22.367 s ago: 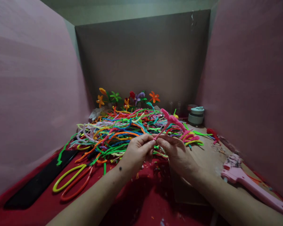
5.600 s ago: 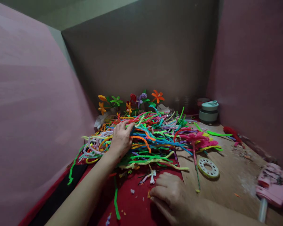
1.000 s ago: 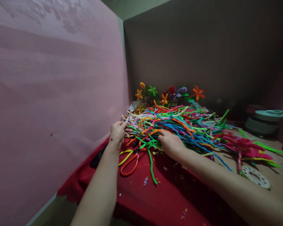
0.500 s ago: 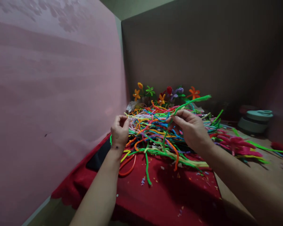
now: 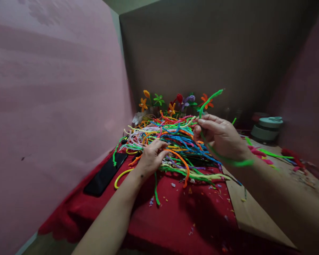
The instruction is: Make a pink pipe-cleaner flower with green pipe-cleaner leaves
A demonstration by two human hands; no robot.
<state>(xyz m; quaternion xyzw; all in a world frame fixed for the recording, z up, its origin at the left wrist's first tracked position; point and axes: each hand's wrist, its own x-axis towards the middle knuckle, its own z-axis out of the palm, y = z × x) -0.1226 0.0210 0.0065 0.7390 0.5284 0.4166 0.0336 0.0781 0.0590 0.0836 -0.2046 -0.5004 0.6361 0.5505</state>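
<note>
My right hand (image 5: pixel 220 136) pinches a green pipe cleaner (image 5: pixel 211 97) between thumb and fingers, above the right side of a heap. Its upper end points up and to the right; the other end curves down below my wrist. My left hand (image 5: pixel 152 156) is over the near left part of the pipe cleaner heap (image 5: pixel 172 136), thumb and fingers apart, with nothing visibly gripped. An orange pipe cleaner (image 5: pixel 184 166) bends out beside its fingertips. Many colours lie tangled in the heap: blue, pink, white, yellow, green.
A black phone (image 5: pixel 103 175) lies on the red cloth (image 5: pixel 159 226) at left. Several pipe cleaner flowers (image 5: pixel 172 106) stand behind the heap. A pale green lidded container (image 5: pixel 267 128) sits at right. Pink wall (image 5: pixel 55 106) stands close on the left.
My left hand has moved right and down, from the heap's left edge to its near side. My right hand still holds the green pipe cleaner, now turned more upright. The view has shifted right.
</note>
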